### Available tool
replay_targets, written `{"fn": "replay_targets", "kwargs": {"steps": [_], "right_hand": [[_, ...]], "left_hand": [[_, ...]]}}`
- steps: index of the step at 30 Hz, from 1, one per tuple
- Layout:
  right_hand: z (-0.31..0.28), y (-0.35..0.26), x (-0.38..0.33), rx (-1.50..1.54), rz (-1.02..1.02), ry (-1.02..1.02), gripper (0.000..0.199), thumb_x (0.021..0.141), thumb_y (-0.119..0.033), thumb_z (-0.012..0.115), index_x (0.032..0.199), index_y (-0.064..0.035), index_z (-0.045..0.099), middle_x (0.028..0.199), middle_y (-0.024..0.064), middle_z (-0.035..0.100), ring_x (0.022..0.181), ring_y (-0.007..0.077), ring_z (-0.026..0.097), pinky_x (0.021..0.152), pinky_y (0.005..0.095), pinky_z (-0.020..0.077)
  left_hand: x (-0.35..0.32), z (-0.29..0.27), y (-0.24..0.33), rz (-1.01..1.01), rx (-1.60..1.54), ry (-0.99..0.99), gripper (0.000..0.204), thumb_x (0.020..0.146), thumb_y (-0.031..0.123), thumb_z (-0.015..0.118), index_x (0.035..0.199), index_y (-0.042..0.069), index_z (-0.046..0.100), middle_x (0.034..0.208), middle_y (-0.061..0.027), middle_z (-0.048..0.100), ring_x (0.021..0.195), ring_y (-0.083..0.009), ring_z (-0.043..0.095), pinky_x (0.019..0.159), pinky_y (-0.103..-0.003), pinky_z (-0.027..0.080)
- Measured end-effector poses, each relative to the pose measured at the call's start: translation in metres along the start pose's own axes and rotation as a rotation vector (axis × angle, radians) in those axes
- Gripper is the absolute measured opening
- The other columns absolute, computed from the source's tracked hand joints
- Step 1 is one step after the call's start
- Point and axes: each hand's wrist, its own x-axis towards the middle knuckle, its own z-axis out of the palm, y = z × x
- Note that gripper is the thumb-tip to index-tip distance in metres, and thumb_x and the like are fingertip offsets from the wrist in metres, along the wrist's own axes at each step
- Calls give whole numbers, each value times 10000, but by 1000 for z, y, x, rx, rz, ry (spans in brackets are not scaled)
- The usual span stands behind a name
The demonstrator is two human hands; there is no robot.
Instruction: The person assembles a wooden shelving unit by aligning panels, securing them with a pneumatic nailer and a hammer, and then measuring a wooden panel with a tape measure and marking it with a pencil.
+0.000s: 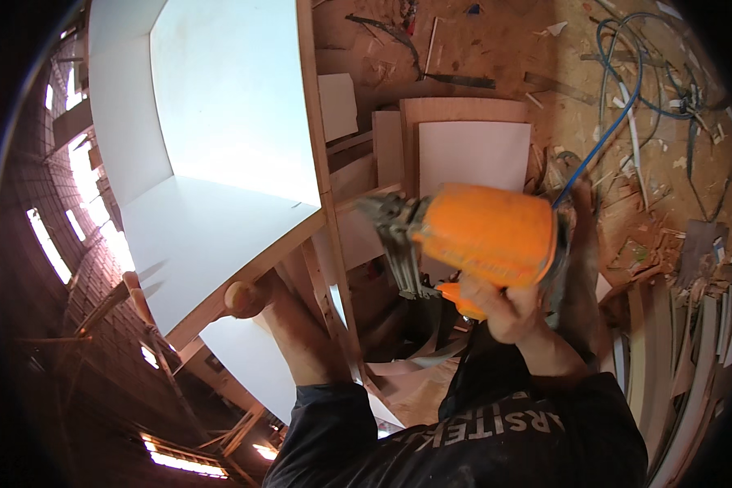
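Observation:
My right hand (508, 309) is wrapped round the grip of an orange nail gun (492, 232), held in the air with its dark metal nose pointing left. The nose comes close to the wooden edge of a white-lined cabinet box (244, 228); whether they touch, I cannot tell. A blue air hose (594, 159) runs from the tool's rear toward the upper right. My left hand (246, 299) is closed on the box's lower wooden edge, with most of its fingers hidden. A narrow wooden frame piece (329, 281) runs just right of my left forearm.
A white panel on wood (476, 154) lies beyond the nail gun. Curved strips of board (683, 350) are stacked at the lower right. Offcuts and shavings litter the brown floor (496, 49). The hose coils (651, 65) at the upper right.

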Motion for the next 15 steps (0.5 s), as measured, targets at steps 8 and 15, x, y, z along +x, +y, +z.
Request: {"fn": "replay_targets", "kwargs": {"steps": [8, 15], "right_hand": [[3, 125, 72, 982, 272, -209, 386, 975, -121, 646, 1322, 5, 534, 1153, 152, 670, 651, 94, 580, 632, 254, 518], [29, 169, 98, 1191, 251, -427, 472, 969, -193, 653, 1368, 18, 519, 1157, 179, 678, 650, 94, 603, 620, 244, 522]], "left_hand": [[7, -9, -7, -30, -93, -61, 820, 940, 662, 412, 1464, 34, 359, 1337, -172, 524, 1287, -291, 542, 1062, -466, 533], [22, -24, -17, -41, -49, 9, 840, 913, 650, 386, 1417, -23, 386, 1229, -162, 538, 1154, -254, 611, 1067, -486, 536]]}}
